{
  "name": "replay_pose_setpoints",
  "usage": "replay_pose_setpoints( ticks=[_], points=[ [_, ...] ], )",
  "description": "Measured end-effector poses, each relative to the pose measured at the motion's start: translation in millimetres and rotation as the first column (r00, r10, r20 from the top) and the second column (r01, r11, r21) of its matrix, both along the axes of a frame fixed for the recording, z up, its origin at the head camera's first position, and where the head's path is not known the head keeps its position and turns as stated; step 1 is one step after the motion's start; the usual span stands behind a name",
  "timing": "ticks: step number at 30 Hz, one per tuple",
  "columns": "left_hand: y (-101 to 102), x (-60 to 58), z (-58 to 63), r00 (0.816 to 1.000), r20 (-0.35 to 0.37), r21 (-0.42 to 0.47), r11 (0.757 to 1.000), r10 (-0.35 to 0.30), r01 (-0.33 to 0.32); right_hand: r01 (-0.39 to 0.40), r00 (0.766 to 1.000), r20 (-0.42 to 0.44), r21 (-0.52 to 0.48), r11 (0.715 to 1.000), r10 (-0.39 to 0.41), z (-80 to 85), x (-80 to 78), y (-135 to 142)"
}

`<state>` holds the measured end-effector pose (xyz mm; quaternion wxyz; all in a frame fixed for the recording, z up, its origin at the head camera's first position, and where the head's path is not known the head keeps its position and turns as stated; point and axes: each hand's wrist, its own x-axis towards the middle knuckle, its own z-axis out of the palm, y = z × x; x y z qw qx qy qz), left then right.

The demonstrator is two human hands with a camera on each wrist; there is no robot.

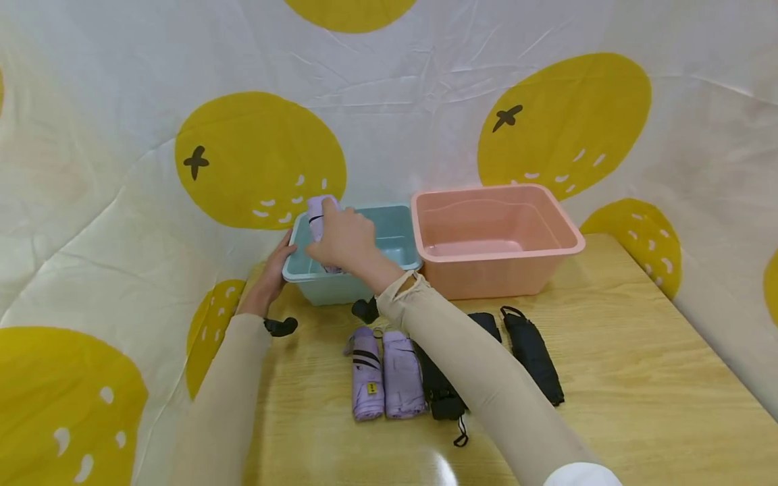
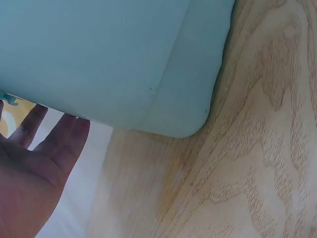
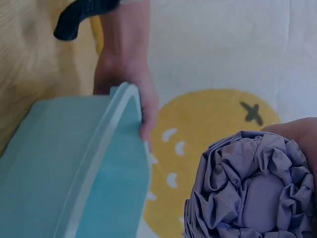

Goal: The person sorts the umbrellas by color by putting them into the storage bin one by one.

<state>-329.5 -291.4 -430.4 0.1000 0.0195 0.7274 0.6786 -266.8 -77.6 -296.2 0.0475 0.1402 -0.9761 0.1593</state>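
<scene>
My right hand [image 1: 349,236] grips a rolled lilac folding umbrella [image 1: 315,219] over the pale teal bin [image 1: 331,290]. The gathered cloth end of that lilac umbrella [image 3: 247,183] faces the right wrist camera, with part of the right hand [image 3: 301,135] beside it. At the bin's left end my left hand [image 1: 271,273] holds the rim. One digit of the left hand [image 3: 124,82] lies over the rim in the right wrist view. From below, the left wrist view shows fingers [image 2: 67,139] against the outside of the teal bin [image 2: 99,59].
To the right of the teal bin stands a larger pink bin [image 1: 486,277]. Two lilac umbrellas [image 1: 367,385] lie side by side on the wooden table [image 1: 638,378]. Black umbrellas [image 1: 535,358] lie right of them, partly hidden by the right forearm. A patterned cloth [image 1: 413,121] hangs behind.
</scene>
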Motion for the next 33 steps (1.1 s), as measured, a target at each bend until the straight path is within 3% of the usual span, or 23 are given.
replay_pose_setpoints(
  ticks=[6, 14, 23, 33],
  points=[
    [3.1, -2.5, 1.2, 1.0, 0.003, 0.005, 1.0, -0.002, 0.002, 0.042, 0.997, 0.061, -0.028, 0.999, -0.04, -3.4, -24.8, -8.0],
    [5.6, -5.7, 2.2, 0.999, -0.022, 0.023, 0.999, -0.029, 0.029, 0.105, 0.99, 0.104, -0.058, 0.993, -0.098, -28.2, -52.2, -29.0],
    [-1.4, 8.4, -12.2, 0.999, -0.028, 0.018, 1.0, -0.025, 0.026, 0.13, 0.976, 0.178, -0.027, 0.991, -0.123, -62.3, -64.7, -56.2],
    [1.1, 0.0, -7.0, 0.999, -0.035, 0.015, 1.0, 0.001, 0.0, 0.18, 0.964, 0.207, -0.05, 0.982, -0.166, -84.3, -78.7, -65.3]
  ],
)
